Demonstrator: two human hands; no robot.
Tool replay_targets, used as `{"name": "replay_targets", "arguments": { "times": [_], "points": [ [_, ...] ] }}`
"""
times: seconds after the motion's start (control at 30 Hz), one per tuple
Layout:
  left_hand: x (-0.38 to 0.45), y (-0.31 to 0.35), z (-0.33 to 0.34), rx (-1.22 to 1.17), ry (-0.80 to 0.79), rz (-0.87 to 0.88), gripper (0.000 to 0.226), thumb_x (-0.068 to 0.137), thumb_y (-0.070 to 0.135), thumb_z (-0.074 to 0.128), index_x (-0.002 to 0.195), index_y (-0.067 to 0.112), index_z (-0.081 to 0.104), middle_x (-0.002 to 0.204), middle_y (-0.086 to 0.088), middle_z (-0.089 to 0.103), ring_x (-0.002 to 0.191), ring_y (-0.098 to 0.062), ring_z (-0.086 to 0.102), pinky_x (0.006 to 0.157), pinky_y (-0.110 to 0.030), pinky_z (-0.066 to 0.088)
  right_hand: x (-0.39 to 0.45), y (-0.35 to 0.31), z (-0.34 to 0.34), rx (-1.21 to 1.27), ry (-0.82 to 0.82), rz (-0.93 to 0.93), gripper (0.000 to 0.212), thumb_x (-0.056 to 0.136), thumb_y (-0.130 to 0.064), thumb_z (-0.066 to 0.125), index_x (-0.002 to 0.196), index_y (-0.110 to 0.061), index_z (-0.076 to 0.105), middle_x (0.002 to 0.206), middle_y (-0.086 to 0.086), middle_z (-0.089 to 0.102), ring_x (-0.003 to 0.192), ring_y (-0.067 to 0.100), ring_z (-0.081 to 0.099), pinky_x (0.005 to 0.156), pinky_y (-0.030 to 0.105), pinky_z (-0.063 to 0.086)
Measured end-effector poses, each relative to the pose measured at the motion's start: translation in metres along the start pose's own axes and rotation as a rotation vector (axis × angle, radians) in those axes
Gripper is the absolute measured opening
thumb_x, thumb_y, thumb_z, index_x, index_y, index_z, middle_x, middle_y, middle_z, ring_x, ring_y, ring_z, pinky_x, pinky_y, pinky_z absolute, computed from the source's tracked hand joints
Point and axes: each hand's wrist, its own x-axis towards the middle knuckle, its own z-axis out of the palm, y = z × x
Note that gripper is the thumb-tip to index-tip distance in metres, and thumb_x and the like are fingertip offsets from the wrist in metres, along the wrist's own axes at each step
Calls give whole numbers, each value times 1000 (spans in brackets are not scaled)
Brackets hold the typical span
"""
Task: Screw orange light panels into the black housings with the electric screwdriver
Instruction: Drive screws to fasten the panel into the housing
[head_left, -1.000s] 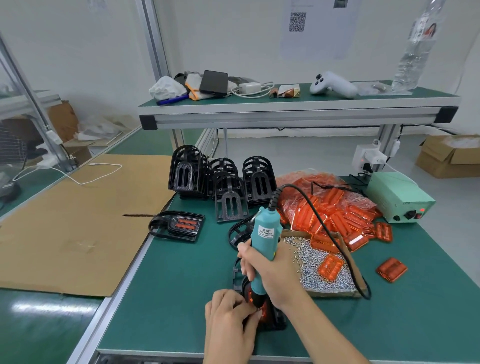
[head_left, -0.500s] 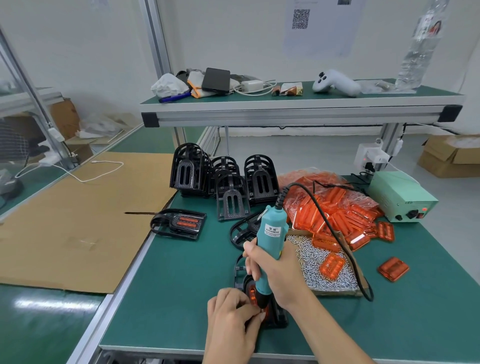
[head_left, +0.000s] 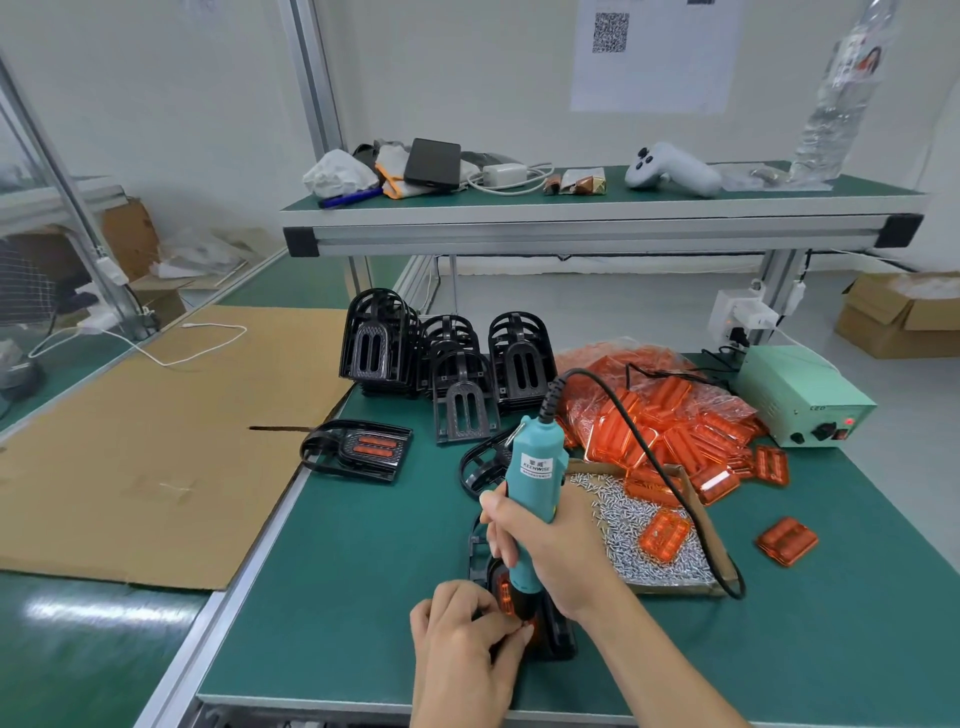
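- The right hand (head_left: 553, 551) is wrapped around the teal electric screwdriver (head_left: 532, 499), which stands tilted with its tip down on the work near the front edge of the desk (head_left: 363, 571).
- The black housing (head_left: 556, 631) being worked lies flat there, an orange light panel (head_left: 505, 592) showing in it beside the tip.
- The left hand (head_left: 462, 639) has its fingers curled and pinches at the housing just beside the tip.
- Empty housings (head_left: 457, 364) stand stacked at the desk's back edge.
- A finished housing (head_left: 358, 449) lies at the left edge.
- Loose orange panels (head_left: 670, 431) are heaped toward the back right, next to the screws (head_left: 639, 525).
- A green power supply (head_left: 800, 395) sits at the right back corner.
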Motion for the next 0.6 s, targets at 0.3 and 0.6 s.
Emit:
{"name": "replay_targets", "arguments": {
  "times": [0.3, 0.6],
  "points": [
    [-2, 3, 0, -11, -2, -31, 12, 64, 41, 84, 71, 34, 77, 79, 18, 54, 90, -5, 49, 72, -40, 43, -7, -3, 9, -86, 25, -4, 47, 93, -35, 68, 52, -16, 54, 54, 12, 58, 56, 22, 59, 68, 42, 57],
    [-2, -1, -1, -34, -14, 17, 11, 66, 41, 84, 72, 35, 76, 81, 19, 53, 89, -7, 51, 74, -40, 46, -8, -1, 0, -19, -14, -8, 45, 93, -29, 68, 55, -10, 54, 53, 15, 56, 60, 26, 60, 76, 46, 59]
  ]
}}
